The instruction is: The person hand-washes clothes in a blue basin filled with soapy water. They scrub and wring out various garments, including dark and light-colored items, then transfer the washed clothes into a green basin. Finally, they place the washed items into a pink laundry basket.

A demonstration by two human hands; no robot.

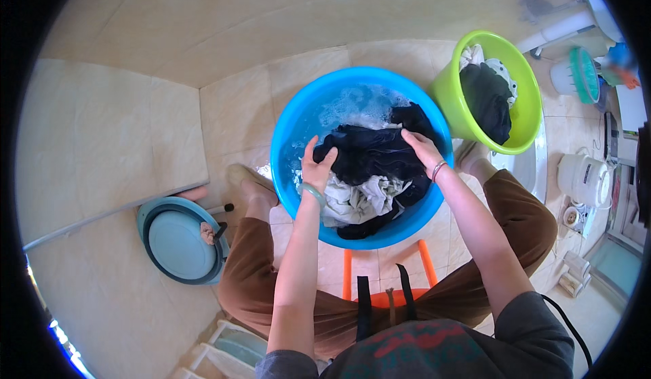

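A round blue basin (285,196) between my knees holds sudsy water and wet laundry. My left hand (317,167) grips the left edge of a dark garment (373,152), with thumb and index finger showing apart. At the garment's right side, my right hand (426,154) holds it too, its lower fingers partly hidden. The dark cloth is spread between both hands, over the water. White wet cloth (359,203) lies bunched below it, nearer me, with more dark cloth around. Foam (356,104) floats toward the far side.
A lime-green tub (525,118) with dark and white clothes stands at the far right, close to the basin. To the left, a grey-blue basin (180,240) leans near my foot. An orange stool (427,264) is under me. A white bucket (583,179) stands farther right.
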